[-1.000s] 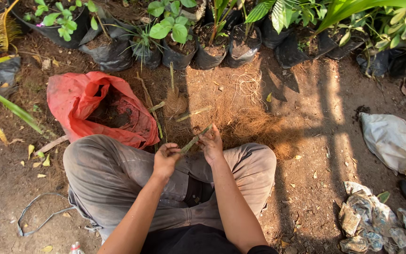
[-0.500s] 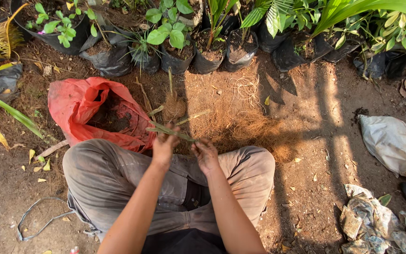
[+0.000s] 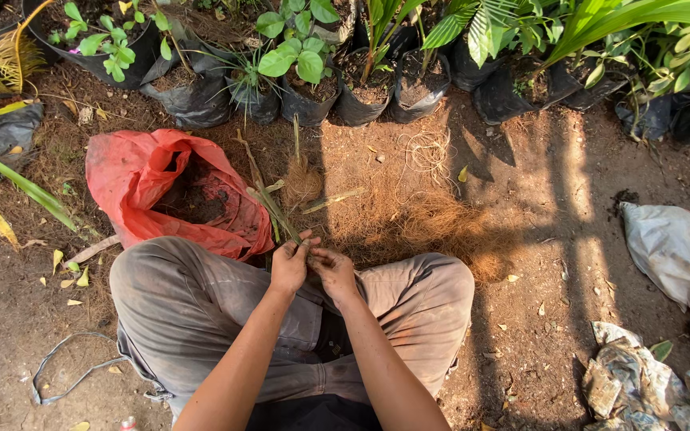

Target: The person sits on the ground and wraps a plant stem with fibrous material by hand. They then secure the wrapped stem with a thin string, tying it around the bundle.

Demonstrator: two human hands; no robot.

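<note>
A thin green plant stem (image 3: pixel 269 206) is pinched at its near end between the fingers of the left hand (image 3: pixel 291 267), while the right hand (image 3: pixel 334 268) is brought in just beside it, fingertips curled onto the same end; whether anything more is gripped there cannot be told. The stem is stretched away from the lap over the ground, past a small fibrous root clump (image 3: pixel 303 182). It is judged light and springy, stiff enough to keep its line yet easily snapped if bent hard, so the thicker base near the hands seems the safer place to be held. The coconut fibre (image 3: pixel 409 215) strewn in front is judged soft, loose and nearly weightless, better taken in a gathered pinch than by single strands. To the left, a red plastic sack (image 3: pixel 145 179) is seen lying open, with dark soil inside. Along the top, a row of black nursery bags (image 3: pixel 305 104) is seen filled with soil and green seedlings. A pale crumpled sack (image 3: pixel 676 251) is left at the right.
</note>
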